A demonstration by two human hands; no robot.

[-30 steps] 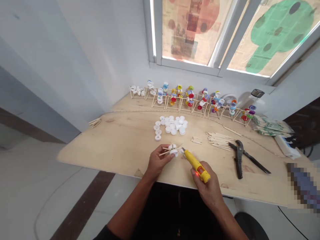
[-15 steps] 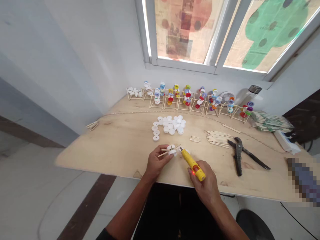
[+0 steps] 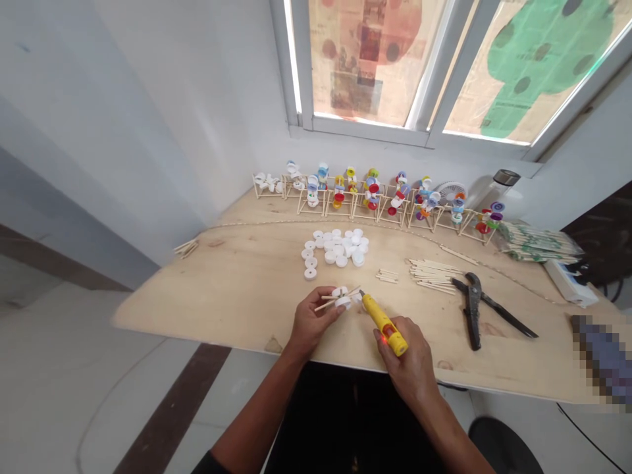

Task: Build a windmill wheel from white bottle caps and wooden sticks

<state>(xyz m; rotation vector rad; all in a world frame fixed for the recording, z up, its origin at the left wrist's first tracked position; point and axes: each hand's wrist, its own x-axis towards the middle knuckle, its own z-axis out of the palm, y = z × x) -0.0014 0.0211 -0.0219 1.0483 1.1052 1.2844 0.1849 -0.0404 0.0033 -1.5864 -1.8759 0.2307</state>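
My left hand (image 3: 309, 321) pinches a small assembly of white bottle caps and wooden sticks (image 3: 340, 297) just above the plywood table (image 3: 237, 289). My right hand (image 3: 409, 359) grips a yellow glue gun (image 3: 382, 322) with a red light near its rear. The gun's tip points up and left, close to the cap assembly. Both hands are closed around what they hold.
A heap of white bottle caps (image 3: 336, 248) lies behind the hands. Right of it are short sticks (image 3: 386, 276), a pile of longer sticks (image 3: 433, 274) and black pliers (image 3: 474, 306). A row of coloured cap-and-stick models (image 3: 375, 196) lines the back wall under the window.
Both hands and their objects stay almost where they were. Only the camera view shifts slightly.
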